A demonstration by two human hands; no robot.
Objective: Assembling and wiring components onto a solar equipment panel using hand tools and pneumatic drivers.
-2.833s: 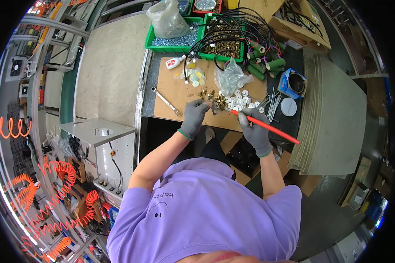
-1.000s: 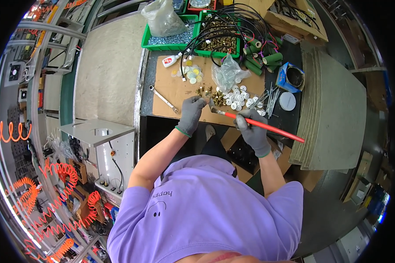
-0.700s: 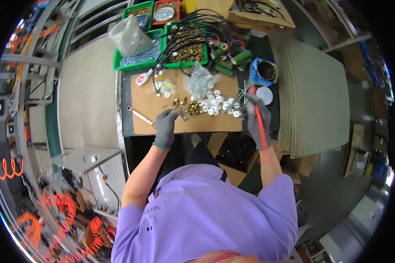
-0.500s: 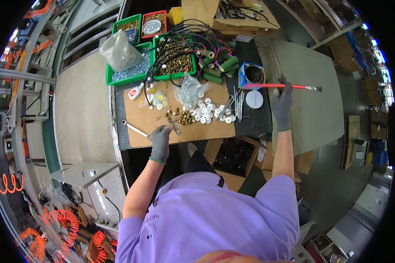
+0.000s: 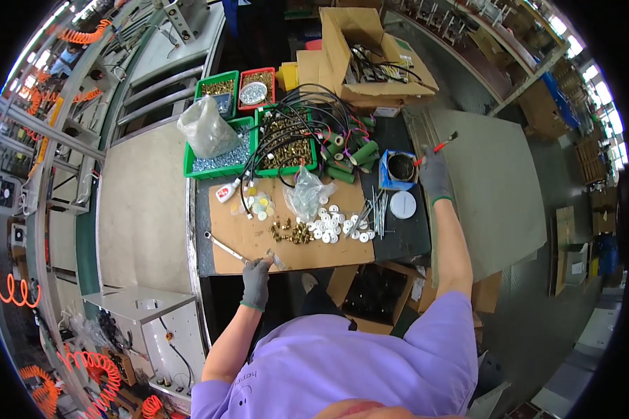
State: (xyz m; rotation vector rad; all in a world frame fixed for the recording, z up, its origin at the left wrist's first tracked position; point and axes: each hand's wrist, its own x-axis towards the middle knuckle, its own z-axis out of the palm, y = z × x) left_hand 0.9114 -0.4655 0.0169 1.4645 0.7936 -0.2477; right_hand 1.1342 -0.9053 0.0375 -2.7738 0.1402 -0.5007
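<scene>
My left hand (image 5: pixel 256 281), in a grey glove, is at the front edge of the bench with fingers pinched on a small flat greyish piece (image 5: pixel 278 261), whose kind I cannot make out. Beside it lies a wrench (image 5: pixel 225 247) on the cardboard sheet (image 5: pixel 241 237). My right hand (image 5: pixel 436 180), gloved too, is closed around a red-handled brush (image 5: pixel 440 146), its head tilted up and away to the right. Just left of that hand stands an opened tin (image 5: pixel 401 167) in a blue carton (image 5: pixel 391 184), with dark contents. A round white lid (image 5: pixel 402 205) lies in front of it.
White washers (image 5: pixel 332 225), brass fittings (image 5: pixel 293 232) and thin metal rods (image 5: pixel 380 213) lie mid-bench. Behind are green bins (image 5: pixel 220 162) of small parts, black cables (image 5: pixel 286 105), green cylinders (image 5: pixel 339 171) and a cardboard box (image 5: pixel 377 91). A grey board (image 5: pixel 496 188) extends at right.
The brush has swung from level, head to the right, to slanting upward and away. My left hand still holds the small piece near the front edge. The whole view has shifted, showing more beyond the bench.
</scene>
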